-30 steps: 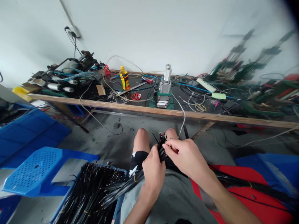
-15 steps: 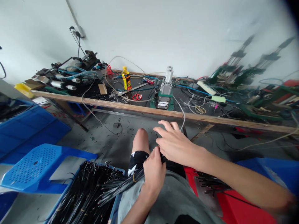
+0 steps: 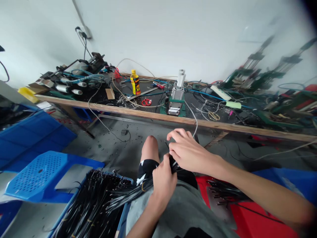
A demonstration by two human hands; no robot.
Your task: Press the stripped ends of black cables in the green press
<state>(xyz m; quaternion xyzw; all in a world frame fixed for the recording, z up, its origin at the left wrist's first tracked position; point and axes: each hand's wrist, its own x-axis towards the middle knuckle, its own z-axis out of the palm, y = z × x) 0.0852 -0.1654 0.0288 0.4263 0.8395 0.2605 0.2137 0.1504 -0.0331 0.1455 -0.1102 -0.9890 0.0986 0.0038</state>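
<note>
My left hand (image 3: 164,177) is wrapped round a bundle of black cables (image 3: 130,195) above my lap. A yellowish band (image 3: 143,187) circles the bundle, whose loose ends fan out to the left over a crate. My right hand (image 3: 184,148) is at the bundle's other end, just above and right of my left hand. Its fingers are curled, with the thumb and forefinger close together by a thin dark cable end (image 3: 166,144). The palm hides most of that end of the bundle.
A blue crate (image 3: 122,222) full of black cables stands at my left, beside a blue plastic stool (image 3: 41,175). More cables lie on a red stool (image 3: 262,215) at right. Ahead, the workbench (image 3: 148,115) carries a small press (image 3: 176,99), a yellow bottle (image 3: 135,82) and red-handled scissors (image 3: 146,102).
My right hand's fingers have curled in more and shifted slightly right. More of the bundle shows between my hands. My left hand keeps its hold, and the view has shifted a little.
</note>
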